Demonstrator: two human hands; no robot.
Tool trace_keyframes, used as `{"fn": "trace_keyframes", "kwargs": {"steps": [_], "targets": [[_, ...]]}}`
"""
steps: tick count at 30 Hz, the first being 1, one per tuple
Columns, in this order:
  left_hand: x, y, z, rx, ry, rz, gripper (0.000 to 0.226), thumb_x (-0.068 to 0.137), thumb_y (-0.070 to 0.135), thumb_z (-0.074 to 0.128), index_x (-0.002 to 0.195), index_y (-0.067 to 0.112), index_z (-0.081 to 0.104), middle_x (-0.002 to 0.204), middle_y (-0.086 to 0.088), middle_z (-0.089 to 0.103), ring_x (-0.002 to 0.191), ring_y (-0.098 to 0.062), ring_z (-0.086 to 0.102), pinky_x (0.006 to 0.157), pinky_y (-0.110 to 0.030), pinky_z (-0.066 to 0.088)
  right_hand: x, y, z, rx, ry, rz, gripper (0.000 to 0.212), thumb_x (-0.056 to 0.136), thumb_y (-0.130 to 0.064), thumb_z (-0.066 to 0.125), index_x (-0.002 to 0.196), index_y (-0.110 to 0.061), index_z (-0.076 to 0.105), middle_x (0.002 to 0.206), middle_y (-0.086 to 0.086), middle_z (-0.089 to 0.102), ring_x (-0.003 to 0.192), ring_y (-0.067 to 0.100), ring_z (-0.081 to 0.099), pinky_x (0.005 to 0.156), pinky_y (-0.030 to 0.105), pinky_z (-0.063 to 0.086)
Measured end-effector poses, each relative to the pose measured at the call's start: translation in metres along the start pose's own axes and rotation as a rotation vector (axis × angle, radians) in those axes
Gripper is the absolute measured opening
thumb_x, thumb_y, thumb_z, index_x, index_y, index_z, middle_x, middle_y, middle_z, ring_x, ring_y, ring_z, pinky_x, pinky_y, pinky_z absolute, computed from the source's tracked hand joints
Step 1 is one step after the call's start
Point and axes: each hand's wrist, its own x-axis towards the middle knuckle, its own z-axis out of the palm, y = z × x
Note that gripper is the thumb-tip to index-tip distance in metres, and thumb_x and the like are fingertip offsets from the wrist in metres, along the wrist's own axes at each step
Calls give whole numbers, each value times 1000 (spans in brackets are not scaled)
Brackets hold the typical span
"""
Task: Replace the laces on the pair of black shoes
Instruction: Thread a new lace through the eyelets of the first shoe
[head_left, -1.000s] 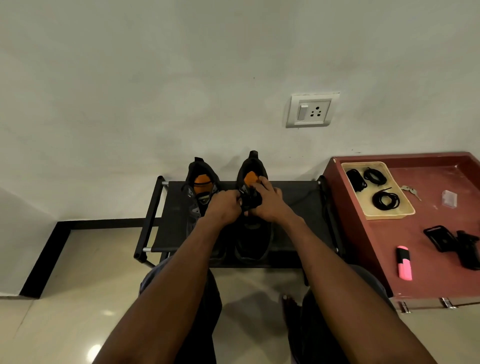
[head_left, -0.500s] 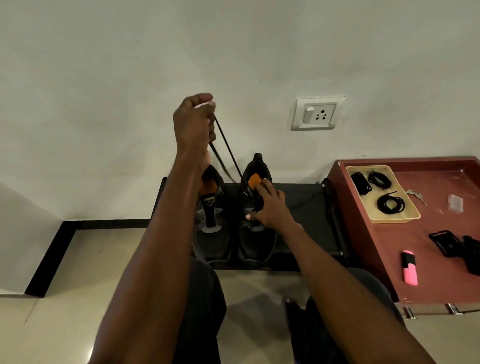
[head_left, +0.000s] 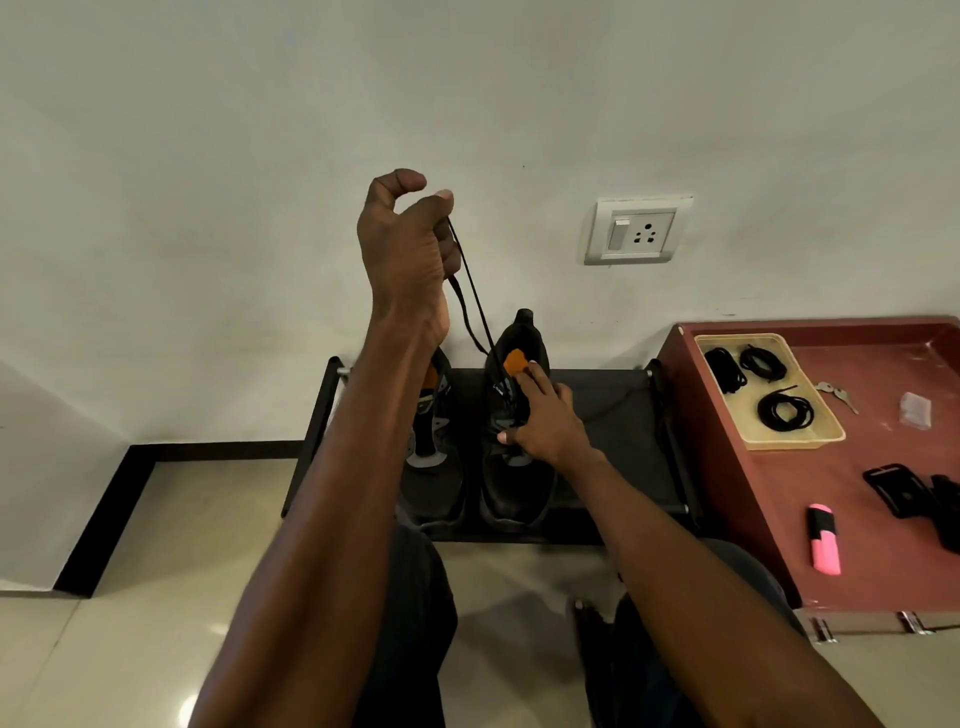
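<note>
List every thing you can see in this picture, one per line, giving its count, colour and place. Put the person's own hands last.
shoes: 2, black with orange inside, side by side on the rack
lace: 1, black, stretched from right-hand shoe up to left hand
rack: 1, black, against wall
tray: 1, cream, on red table
coiled laces: 3, black, in tray
red table: 1, right of rack
keys: silver, beside tray
highlighter: 1, pink, on table
wall socket: 1, white
left hand: raised, gripping lace
right hand: holding right-hand shoe
</note>
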Motion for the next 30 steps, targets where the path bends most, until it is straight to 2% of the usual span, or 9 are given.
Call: {"fn": "trace_keyframes", "kwargs": {"steps": [4, 6, 8, 11, 15, 18, 21, 25, 30], "targets": [[7, 5, -15, 234, 126, 61, 19, 88, -4, 51, 96, 13, 52, 54, 6, 40, 43, -11, 31, 45, -26, 30, -1, 2, 1, -12, -8, -32, 102, 82, -32, 80, 159, -32, 13, 166, -16, -6, 149, 36, 2, 113, 58, 33], [17, 10, -32, 962, 173, 95, 22, 86, 6, 50, 106, 11, 56, 80, -2, 62, 70, -18, 60, 71, -35, 49, -1, 0, -2, -16, -32, -37, 102, 83, -33, 79, 159, -30, 13, 167, -12, -5, 149, 38, 3, 115, 56, 32], [19, 8, -46, 1654, 161, -36, 27, 86, 9, 49, 112, 7, 56, 115, -14, 64, 111, -33, 58, 102, -40, 36, -3, -3, -9, 38, -5, -57, 98, 84, -33, 79, 159, -30, 16, 167, -7, 5, 148, 37, 12, 114, 53, 31], [15, -16, -51, 1961, 49, -67, 35, 86, 14, 53, 120, 4, 55, 131, -22, 52, 127, -40, 42, 110, -46, 24, -1, -5, -18, 240, 155, 8, 79, 86, -24, 76, 152, -21, 32, 156, 7, 31, 134, 32, 44, 105, 45, 43], [2, -80, -46, 1810, -441, -87, 45, 90, 21, 59, 134, 14, 53, 130, -12, 59, 122, -32, 53, 106, -41, 39, 1, 0, -20, 181, 129, 149, 12, 88, -19, 74, 85, -14, 63, 112, 16, 58, 104, 41, 60, 85, 43, 53], [-18, -125, -61, 1703, -671, -195, 43, 91, 19, 57, 133, 12, 50, 119, -11, 65, 110, -32, 60, 103, -41, 42, 3, 4, -15, 68, 88, 166, 26, 92, -20, 68, 73, -15, 51, 100, 21, 62, 88, 38, 61, 74, 42, 51], [-27, -147, -80, 1574, -546, -120, 42, 85, 9, 58, 126, 7, 54, 113, -14, 65, 105, -35, 60, 89, -45, 51, -1, -3, -26, 75, 90, 190, 25, 95, -14, 55, 72, -13, 46, 84, 11, 60, 78, 30, 58, 69, 39, 46], [-28, -147, -84, 1306, -255, 16, 42, 90, 3, 58, 132, 4, 56, 132, -13, 58, 126, -30, 51, 105, -38, 44, -11, -14, -53, 541, 54, 303, 21, 95, -7, 57, 77, -12, 48, 66, 9, 55, 55, 19, 49, 56, 33, 45], [-23, -127, -83, 471, -187, -498, 19, 96, 6, 58, 114, 2, 62, 105, -15, 73, 101, -27, 69, 86, -31, 56, -33, -24, -94, 1257, -165, -7, 22, 98, 4, 49, 116, 3, 61, 100, 19, 71, 90, 28, 68, 87, 33, 58]]}}
